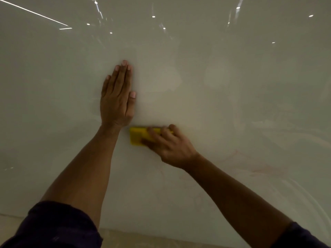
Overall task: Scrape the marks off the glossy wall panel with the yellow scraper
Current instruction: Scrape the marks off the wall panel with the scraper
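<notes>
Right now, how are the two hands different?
The left hand lies flat on the panel with straight fingers pointing up; the right hand has curled fingers. The left hand holds nothing; the right hand grips the scraper. The left hand sits higher; the right hand is lower, just beside the left wrist. Both are bare and reach to the same panel.

- The scraper (138,137) was yellow, flat and rectangular, and lay flat against the wall panel (215,86); its right part was hidden.
- The wall panel was pale and glossy, with reflected light spots and faint reddish marks (259,169) at lower right.
</notes>
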Available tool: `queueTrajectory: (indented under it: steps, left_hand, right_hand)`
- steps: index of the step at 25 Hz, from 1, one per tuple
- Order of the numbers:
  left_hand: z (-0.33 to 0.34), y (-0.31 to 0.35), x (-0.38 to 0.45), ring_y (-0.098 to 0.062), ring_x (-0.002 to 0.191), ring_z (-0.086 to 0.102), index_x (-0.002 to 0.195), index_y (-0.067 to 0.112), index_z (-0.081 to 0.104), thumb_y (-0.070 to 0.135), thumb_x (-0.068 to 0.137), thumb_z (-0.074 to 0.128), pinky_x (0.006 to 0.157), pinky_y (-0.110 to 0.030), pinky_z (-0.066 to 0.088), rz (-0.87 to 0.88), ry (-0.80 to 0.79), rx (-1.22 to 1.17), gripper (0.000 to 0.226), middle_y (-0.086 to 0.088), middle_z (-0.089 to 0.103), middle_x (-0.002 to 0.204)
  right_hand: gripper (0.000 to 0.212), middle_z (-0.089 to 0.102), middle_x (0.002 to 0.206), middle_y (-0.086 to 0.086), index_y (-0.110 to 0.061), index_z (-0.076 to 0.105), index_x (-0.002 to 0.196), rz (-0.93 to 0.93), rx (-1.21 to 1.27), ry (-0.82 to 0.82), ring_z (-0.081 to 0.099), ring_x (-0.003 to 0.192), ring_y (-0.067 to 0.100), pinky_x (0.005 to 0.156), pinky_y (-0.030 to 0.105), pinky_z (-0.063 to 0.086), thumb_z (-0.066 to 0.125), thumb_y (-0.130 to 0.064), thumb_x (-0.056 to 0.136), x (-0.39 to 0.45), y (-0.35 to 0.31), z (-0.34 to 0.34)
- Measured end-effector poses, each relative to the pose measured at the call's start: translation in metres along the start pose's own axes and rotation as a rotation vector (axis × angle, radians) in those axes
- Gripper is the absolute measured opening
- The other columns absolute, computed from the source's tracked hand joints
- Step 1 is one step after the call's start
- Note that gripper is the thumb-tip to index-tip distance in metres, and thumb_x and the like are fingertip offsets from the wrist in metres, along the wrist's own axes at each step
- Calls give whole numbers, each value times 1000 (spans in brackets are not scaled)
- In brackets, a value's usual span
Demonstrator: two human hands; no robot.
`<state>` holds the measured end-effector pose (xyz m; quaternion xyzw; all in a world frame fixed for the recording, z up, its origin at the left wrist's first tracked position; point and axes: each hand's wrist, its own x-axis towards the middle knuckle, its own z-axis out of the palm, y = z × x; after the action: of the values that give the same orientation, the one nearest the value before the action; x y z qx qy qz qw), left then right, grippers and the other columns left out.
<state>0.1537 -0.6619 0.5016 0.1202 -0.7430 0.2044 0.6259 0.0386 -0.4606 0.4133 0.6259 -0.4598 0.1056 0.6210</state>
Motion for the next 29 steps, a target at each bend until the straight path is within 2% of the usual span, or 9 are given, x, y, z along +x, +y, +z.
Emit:
queueTrajectory:
  steps: [3, 7, 9, 11, 15, 19, 23, 27, 29]
  left_hand:
    - [0, -1, -1, -18, 163, 15, 168, 12, 23, 35, 109, 23, 132, -39, 15, -3, 2, 11, 63, -7, 22, 175]
    - [0, 2, -4, -20, 162, 18, 167, 11, 25, 34, 109, 26, 132, -37, 12, -33, -6, -1, 62, -9, 24, 174]
    - [0, 4, -7, -21, 162, 20, 167, 10, 27, 32, 109, 28, 132, -37, 12, -58, 9, -3, 62, -9, 25, 174]
    - [1, 7, -10, -22, 162, 20, 166, 9, 28, 32, 109, 29, 132, -37, 12, -72, 20, -6, 62, -10, 26, 174]
    - [2, 10, -30, -25, 162, 21, 166, 6, 28, 33, 109, 28, 132, -40, 13, -124, 9, -5, 62, -13, 27, 173]
    - [3, 11, -70, -28, 161, 22, 164, 2, 29, 30, 108, 29, 132, -43, 16, -200, 0, 6, 63, -16, 27, 172]
    - [6, 11, -80, -28, 161, 21, 165, 3, 27, 30, 109, 28, 132, -42, 14, -213, -5, -5, 62, -15, 27, 172]
    - [7, 11, -85, -29, 161, 23, 164, 3, 29, 28, 109, 29, 132, -41, 15, -222, 11, 17, 61, -16, 29, 171]
    - [7, 13, -86, -29, 161, 22, 165, 3, 28, 29, 109, 28, 132, -43, 15, -228, 2, 0, 62, -16, 28, 172]
  right_hand:
    - [48, 66, 137, 15, -26, 67, 139, 305, -17, 35, 58, 93, 34, 88, 46, 43, 50, -9, 97, 2, -9, 2]
    - [39, 70, 132, 11, -26, 72, 132, -33, 39, -81, 64, 91, 31, 88, 44, 50, 43, -14, 109, -23, -26, -1]
    - [44, 67, 138, 12, -28, 68, 138, 201, -13, -24, 63, 95, 34, 91, 47, 46, 56, -11, 100, -26, -17, -3]
    - [49, 65, 140, 14, -28, 65, 142, 356, -26, -9, 61, 97, 36, 91, 48, 45, 54, -10, 97, -26, -27, 0]
    - [39, 69, 133, 14, -25, 71, 134, -11, 56, -47, 64, 92, 34, 88, 46, 50, 42, -15, 111, -42, -34, 2]
    - [53, 64, 143, 11, -33, 63, 143, 412, -56, 7, 64, 96, 36, 90, 47, 45, 61, -13, 95, -46, -44, 6]
    - [47, 65, 141, 12, -30, 65, 142, 120, -8, -66, 64, 94, 35, 91, 47, 46, 43, -11, 105, -54, -54, 8]
    - [54, 62, 146, 6, -38, 61, 144, 505, -66, 19, 59, 99, 34, 88, 45, 46, 61, -16, 94, -52, -55, 9]
    - [51, 64, 143, 7, -35, 66, 140, 302, -31, -16, 64, 94, 35, 89, 45, 46, 59, -12, 94, -54, -63, 8]
